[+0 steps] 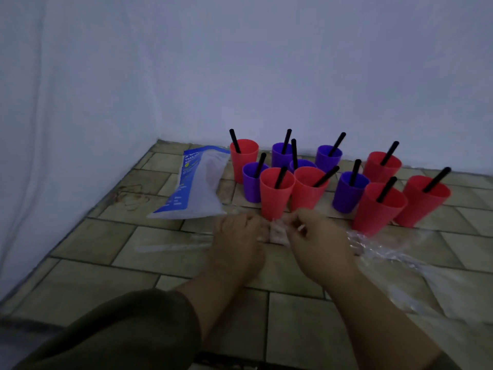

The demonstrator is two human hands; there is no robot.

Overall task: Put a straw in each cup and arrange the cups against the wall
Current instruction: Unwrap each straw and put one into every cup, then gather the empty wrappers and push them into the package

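Presently: eleven cups with straws, both hands on a wrapper

- Wall (266, 62): pale, draped in cloth. It meets the floor along the far edge and turns down the left side.
- Floor (112, 273): tan tiles with dark joints.
- Plastic sheet (416, 260): clear and crinkled, lying along the right side of the floor, just right of the right hand.
- Bag (197, 188): white with blue print, lying flat near the far left corner, just left of the cups.
- Red cups (276, 198): six. Purple cups (346, 196): five. All stand upright in a loose cluster by the far edge. The back ones are close to the wall and the front ones stand further out on the floor, so there is no single row.
- Left hand (240, 236) and right hand (317, 236): side by side in front of the cluster, fingers curled, both pinching the crumpled wrapper (277, 233) between them. The view is blurred here.
- Straws (386, 189): black, one leaning in each cup.
- Strip (173, 247): thin and clear, flat on the floor left of the left hand.
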